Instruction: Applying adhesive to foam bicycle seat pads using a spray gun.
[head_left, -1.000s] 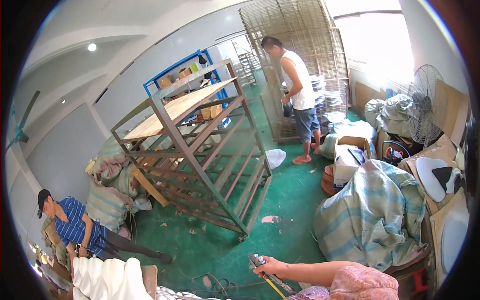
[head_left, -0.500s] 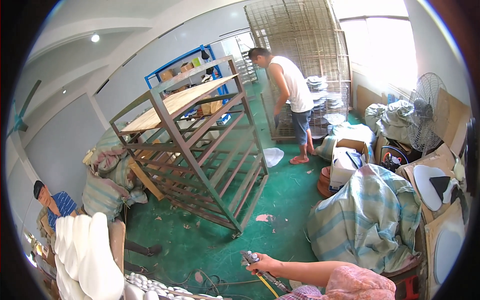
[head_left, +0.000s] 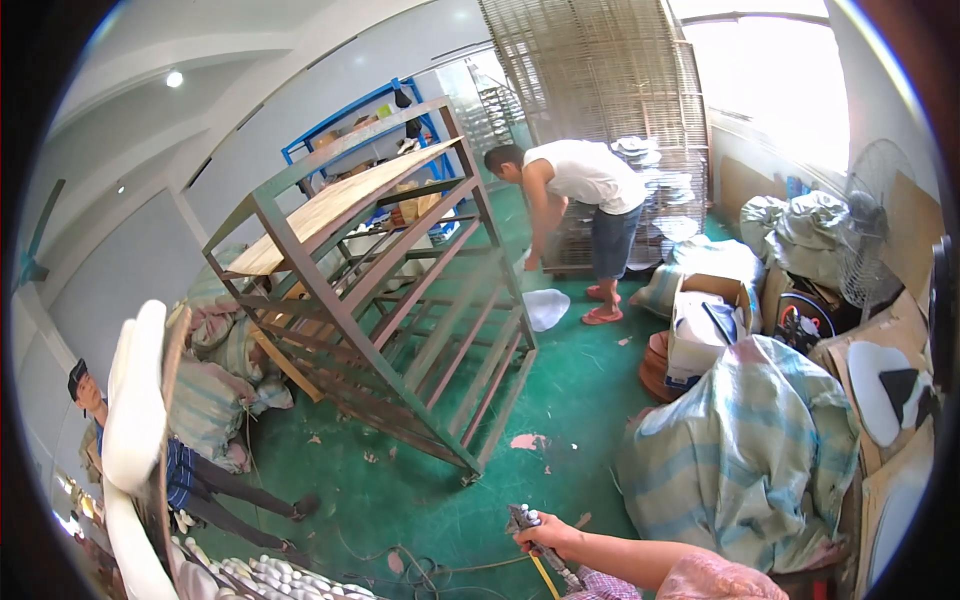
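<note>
My right hand (head_left: 552, 535) reaches in from the lower right, its fingers wrapped round a metal spray gun (head_left: 521, 517) with small silver knobs. A yellow hose (head_left: 545, 577) runs down beside it. The left hand does not show. At the lower left, smooth white, rounded moulded pieces (head_left: 137, 400) stand close to me along a steeply tilted wooden board (head_left: 172, 375); what holds the board up is hidden. Below it, many more small white pieces (head_left: 275, 578) lie in rows.
A brown metal rack (head_left: 360, 300) with a plywood top stands ahead. Beyond it a person in a white tank top (head_left: 590, 175) bends over a white bag (head_left: 546, 310). Another person (head_left: 190, 480) stands at left. Woven sacks (head_left: 740, 450), a carton (head_left: 700, 335) and a fan (head_left: 870, 220) line the right. Hoses cross the floor.
The white pieces at left have swung upright with their board. My right hand has shifted slightly right with the spray gun. The person in the tank top has bent lower.
</note>
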